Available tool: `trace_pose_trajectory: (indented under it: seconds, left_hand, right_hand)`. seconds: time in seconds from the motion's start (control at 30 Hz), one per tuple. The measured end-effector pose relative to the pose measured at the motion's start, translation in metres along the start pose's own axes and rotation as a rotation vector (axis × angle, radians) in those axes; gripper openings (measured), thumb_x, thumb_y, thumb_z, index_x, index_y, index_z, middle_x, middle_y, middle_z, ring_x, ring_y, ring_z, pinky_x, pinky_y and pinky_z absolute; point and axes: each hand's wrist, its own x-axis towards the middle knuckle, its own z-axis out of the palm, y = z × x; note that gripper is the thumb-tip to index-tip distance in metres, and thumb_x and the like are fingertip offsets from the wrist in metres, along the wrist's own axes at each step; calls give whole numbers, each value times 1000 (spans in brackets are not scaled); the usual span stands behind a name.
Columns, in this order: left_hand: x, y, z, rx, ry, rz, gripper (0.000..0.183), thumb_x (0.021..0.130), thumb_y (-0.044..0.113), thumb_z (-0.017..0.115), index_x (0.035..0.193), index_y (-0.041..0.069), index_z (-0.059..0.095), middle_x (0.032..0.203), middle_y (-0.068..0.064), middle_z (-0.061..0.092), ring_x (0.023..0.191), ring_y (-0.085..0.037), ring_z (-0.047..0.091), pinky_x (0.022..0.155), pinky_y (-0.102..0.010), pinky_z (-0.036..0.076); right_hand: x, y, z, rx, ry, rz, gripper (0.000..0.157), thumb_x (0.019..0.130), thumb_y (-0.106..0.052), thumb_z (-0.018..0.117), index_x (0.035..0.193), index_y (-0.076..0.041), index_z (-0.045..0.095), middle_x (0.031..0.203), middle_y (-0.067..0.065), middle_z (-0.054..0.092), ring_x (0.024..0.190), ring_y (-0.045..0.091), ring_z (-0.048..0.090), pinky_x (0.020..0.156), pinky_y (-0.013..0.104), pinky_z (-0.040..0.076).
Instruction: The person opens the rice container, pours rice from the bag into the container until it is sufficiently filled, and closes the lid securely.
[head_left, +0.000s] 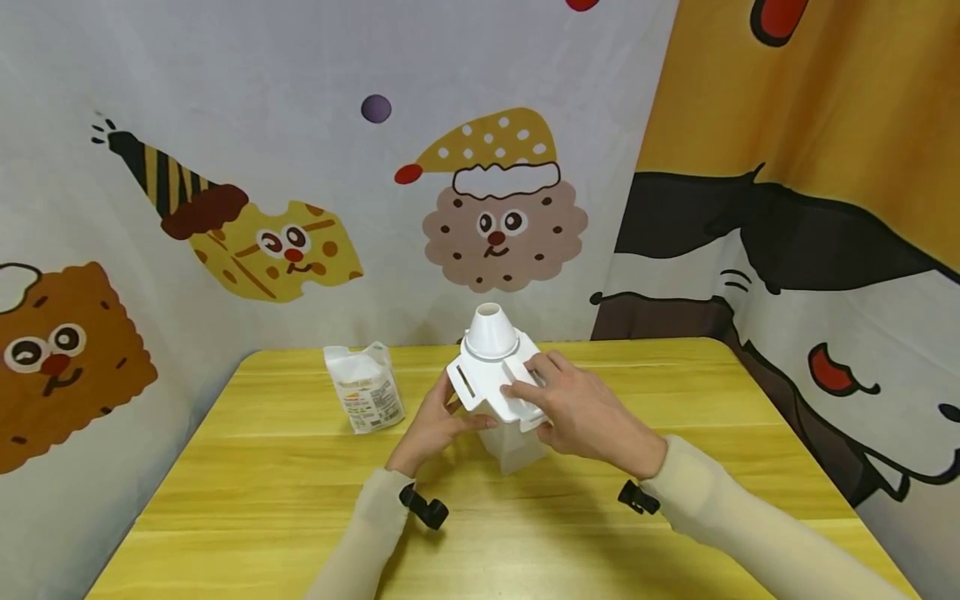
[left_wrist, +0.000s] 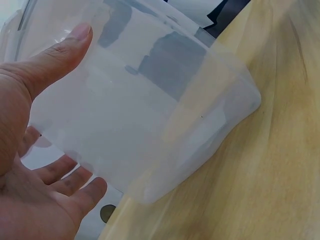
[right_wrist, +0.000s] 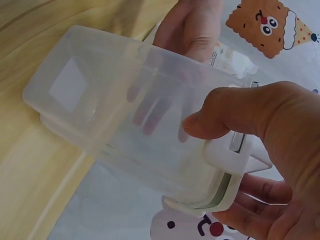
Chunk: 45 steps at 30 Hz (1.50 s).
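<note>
A translucent plastic container (head_left: 516, 448) stands tilted on the table in the head view, its bottom against the wood. On top sits a white lid (head_left: 480, 375) with slotted side flaps and a cone-shaped spout (head_left: 491, 335). My left hand (head_left: 438, 423) grips the container's side, thumb on one face and fingers round the other, as the left wrist view shows around the clear wall (left_wrist: 125, 100). With thumb and fingers, my right hand (head_left: 581, 408) holds the lid at its right edge. In the right wrist view, a side flap (right_wrist: 227, 152) is by the thumb.
A white printed bag (head_left: 365, 392) stands upright on the table to the left of the container. The wooden table (head_left: 285, 492) ends at a cartoon-printed curtain (head_left: 315, 75) behind and at both sides. Small black wrist mounts (head_left: 424, 508) sit on the sleeves.
</note>
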Motion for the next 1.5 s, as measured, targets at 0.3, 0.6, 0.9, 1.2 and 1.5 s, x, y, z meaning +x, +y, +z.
trace_pose_trajectory:
  seconds: [0.3,0.6,0.9,1.2,1.5]
  left_hand:
    - [-1,1,0,-2,20,-9,98,75,12,92,154,35,38,156,7,46,149,-21,38,125,-52,32]
    - [0,-2,3,3,19,-4,98,75,13,93,154,34,38,157,7,45,150,-21,38,125,-51,34]
    - [1,-2,1,8,15,2,99,75,15,92,154,37,37,159,7,43,152,-21,35,125,-52,33]
    - [2,-5,3,-21,-27,21,100,77,12,91,155,38,35,161,8,40,152,-20,34,126,-52,31]
    - [2,-4,0,14,-31,25,99,77,16,91,154,41,34,160,10,40,153,-20,32,126,-55,30]
  right_hand:
    - [0,-3,1,-16,22,-7,64,58,-11,84,120,-22,75,113,13,64,99,27,65,58,29,56]
    - [-3,-2,5,-31,46,-19,65,56,-12,84,121,-21,75,112,14,64,99,28,65,60,31,59]
    - [-6,-3,-8,101,-44,5,70,59,-12,81,129,-17,72,125,15,64,103,29,65,72,34,60]
    - [-6,1,-11,142,-51,17,56,67,-16,73,123,-20,76,114,8,66,88,16,59,61,22,48]
    - [-7,10,-17,273,-99,25,55,73,-24,83,127,-27,71,134,5,64,117,24,64,83,39,60]
